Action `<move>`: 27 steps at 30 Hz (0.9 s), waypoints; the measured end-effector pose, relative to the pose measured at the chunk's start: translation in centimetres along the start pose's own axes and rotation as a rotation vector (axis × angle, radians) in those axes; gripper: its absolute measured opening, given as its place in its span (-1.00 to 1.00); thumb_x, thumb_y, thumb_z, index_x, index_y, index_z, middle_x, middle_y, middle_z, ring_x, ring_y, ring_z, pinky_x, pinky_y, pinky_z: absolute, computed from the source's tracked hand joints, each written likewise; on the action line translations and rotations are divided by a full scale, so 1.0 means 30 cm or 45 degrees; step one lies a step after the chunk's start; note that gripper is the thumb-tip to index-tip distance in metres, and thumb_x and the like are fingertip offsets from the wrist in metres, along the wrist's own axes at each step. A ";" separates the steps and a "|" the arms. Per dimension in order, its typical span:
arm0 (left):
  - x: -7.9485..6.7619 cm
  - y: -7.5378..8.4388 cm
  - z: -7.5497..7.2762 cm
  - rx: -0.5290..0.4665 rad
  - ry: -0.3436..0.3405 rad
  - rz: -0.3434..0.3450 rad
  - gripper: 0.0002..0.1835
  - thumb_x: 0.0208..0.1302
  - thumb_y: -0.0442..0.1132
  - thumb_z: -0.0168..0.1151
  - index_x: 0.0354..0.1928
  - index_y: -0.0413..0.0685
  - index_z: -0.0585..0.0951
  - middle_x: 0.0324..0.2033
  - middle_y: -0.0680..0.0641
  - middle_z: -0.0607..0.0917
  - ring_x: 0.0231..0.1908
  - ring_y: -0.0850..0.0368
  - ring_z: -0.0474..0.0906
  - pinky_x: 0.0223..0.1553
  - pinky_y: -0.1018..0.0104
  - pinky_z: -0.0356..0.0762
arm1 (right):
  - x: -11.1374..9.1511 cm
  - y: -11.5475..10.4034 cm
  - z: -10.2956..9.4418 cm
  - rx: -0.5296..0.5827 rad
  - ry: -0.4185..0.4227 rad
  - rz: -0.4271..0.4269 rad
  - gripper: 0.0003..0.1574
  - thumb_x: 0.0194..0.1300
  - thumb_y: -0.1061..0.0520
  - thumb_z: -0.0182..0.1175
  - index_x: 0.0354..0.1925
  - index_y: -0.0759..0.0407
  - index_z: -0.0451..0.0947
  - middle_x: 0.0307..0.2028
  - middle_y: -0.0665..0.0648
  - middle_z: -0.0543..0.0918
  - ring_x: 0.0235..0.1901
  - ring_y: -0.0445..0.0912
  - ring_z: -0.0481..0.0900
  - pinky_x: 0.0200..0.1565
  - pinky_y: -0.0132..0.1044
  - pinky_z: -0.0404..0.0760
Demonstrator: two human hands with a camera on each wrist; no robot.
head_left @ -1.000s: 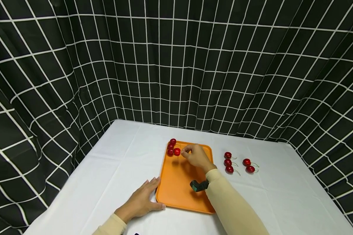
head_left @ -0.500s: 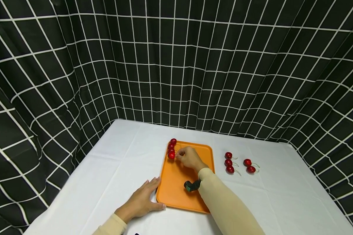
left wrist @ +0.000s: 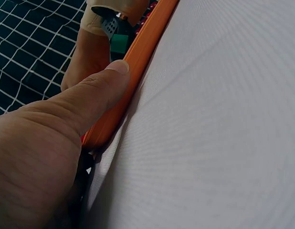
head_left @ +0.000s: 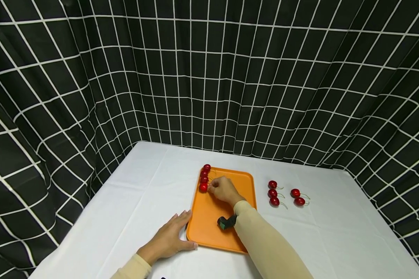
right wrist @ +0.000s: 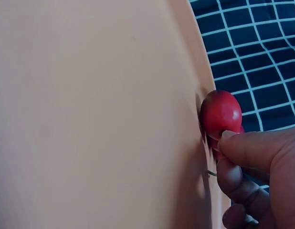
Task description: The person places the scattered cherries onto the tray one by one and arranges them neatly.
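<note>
My right hand [head_left: 225, 190] pinches a red cherry [head_left: 203, 188] at its stem end, over the left side of an orange tray [head_left: 206, 228]. In the right wrist view thumb and forefinger meet at the base of this cherry [right wrist: 223, 113], close to the tray's rim. Just beyond it, three more cherries [head_left: 204, 174] line the tray's left edge in a column, stems pointing right. My left hand [head_left: 169, 236] lies at the tray's near left corner with fingers spread. In the left wrist view its thumb [left wrist: 104, 88] touches the orange rim [left wrist: 138, 71].
On the white tablecloth [head_left: 328, 232] right of the tray lie three cherries [head_left: 272, 193] in a column, and two more cherries [head_left: 299, 202] farther right, all with green stems. A black curtain [head_left: 216, 77] with a white grid surrounds the table.
The right hand has carried its cherry left and toward me, from above the tray to the near end of the column. The left hand has stayed at the tray corner.
</note>
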State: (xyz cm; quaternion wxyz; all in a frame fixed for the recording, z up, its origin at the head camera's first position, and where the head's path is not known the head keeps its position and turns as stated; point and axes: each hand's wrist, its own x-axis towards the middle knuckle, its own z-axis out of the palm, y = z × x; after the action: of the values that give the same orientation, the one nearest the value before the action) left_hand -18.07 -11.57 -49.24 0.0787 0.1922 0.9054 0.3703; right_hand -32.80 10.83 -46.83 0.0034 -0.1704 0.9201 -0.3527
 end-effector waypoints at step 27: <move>0.002 -0.002 0.004 0.027 0.004 -0.003 0.11 -0.08 0.34 0.38 0.45 -0.11 0.23 0.42 -0.13 0.19 0.40 -0.22 0.00 0.34 -0.18 0.00 | -0.003 -0.012 0.003 -0.012 -0.005 0.015 -0.89 0.22 0.11 0.35 -0.43 0.08 0.68 -0.52 -0.06 0.58 -0.45 -0.11 0.44 -0.35 -0.31 0.50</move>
State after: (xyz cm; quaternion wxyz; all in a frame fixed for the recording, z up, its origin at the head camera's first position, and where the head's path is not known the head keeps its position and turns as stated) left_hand -18.12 -11.50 -49.39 0.0755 0.1913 0.9096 0.3609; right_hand -32.59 10.55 -46.68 0.0064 -0.1657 0.9227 -0.3479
